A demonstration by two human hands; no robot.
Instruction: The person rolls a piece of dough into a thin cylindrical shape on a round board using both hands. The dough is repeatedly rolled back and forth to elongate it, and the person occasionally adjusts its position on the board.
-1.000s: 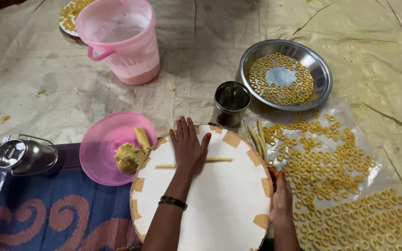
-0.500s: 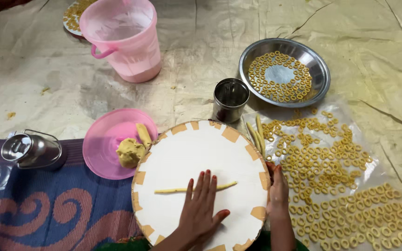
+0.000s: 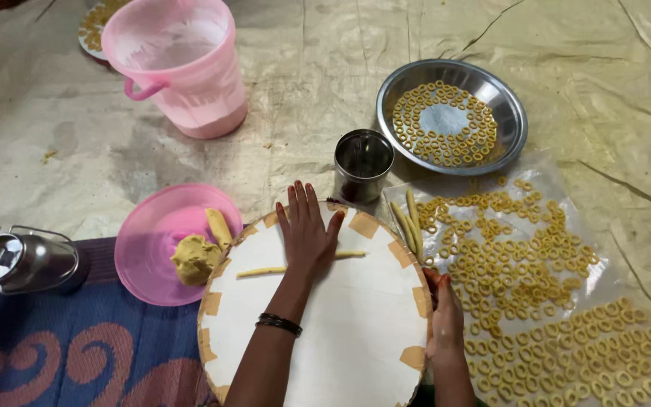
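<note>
Dough rope (image 3: 265,270) lies across the middle of the round white board (image 3: 325,332), lower centre of frame. Left hand (image 3: 307,230) is flat on it, fingers spread, palm pressing the rope's middle; ends stick out both sides. Right hand (image 3: 444,324) grips the board's right rim, fingers curled over the edge, steadying it. Step in hand looks like rolling the rope thin. Next move likely calls for even palm pressure so the rope does not snap or flatten. Pink plate (image 3: 148,249) with dough lump (image 3: 194,258) sits just left of the board. Steel cup (image 3: 363,162) is above it, finished rings (image 3: 536,279) on the plastic sheet at right, steel dish (image 3: 506,113) upper right.
</note>
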